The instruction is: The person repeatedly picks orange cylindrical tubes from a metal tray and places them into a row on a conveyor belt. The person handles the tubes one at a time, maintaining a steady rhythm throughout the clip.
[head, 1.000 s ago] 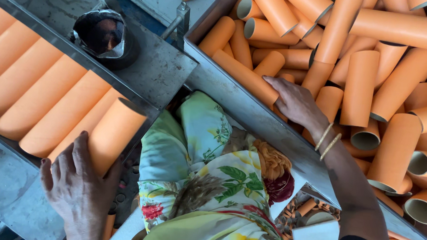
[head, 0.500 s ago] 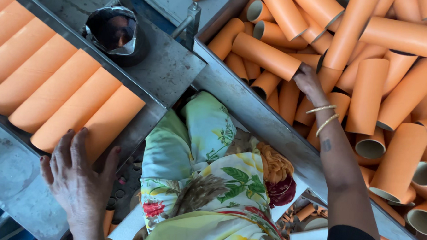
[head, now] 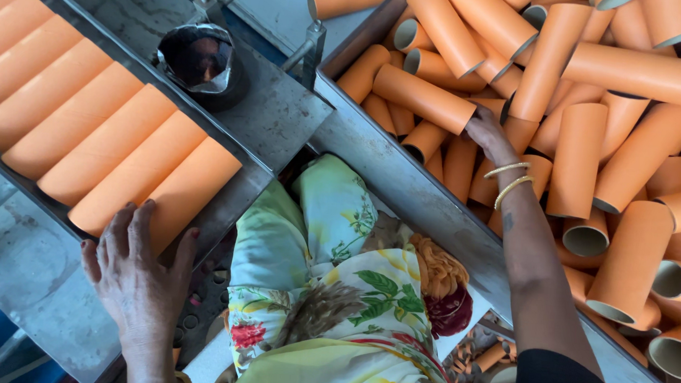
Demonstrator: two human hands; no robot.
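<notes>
Over the bin (head: 431,211), right hand (head: 490,133) grips an orange tube (head: 423,98); left hand (head: 142,271) lies spread on another tube (head: 179,196).

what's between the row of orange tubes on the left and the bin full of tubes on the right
In the head view, a grey metal ledge carrying a dark foil-lined cup, then the bin's metal rim.

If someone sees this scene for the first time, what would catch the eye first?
The big heap of orange tubes in the metal bin at right, where the right hand grips one tube. At left, a neat row of tubes lies on a grey tray, with the left hand at its end.
</notes>
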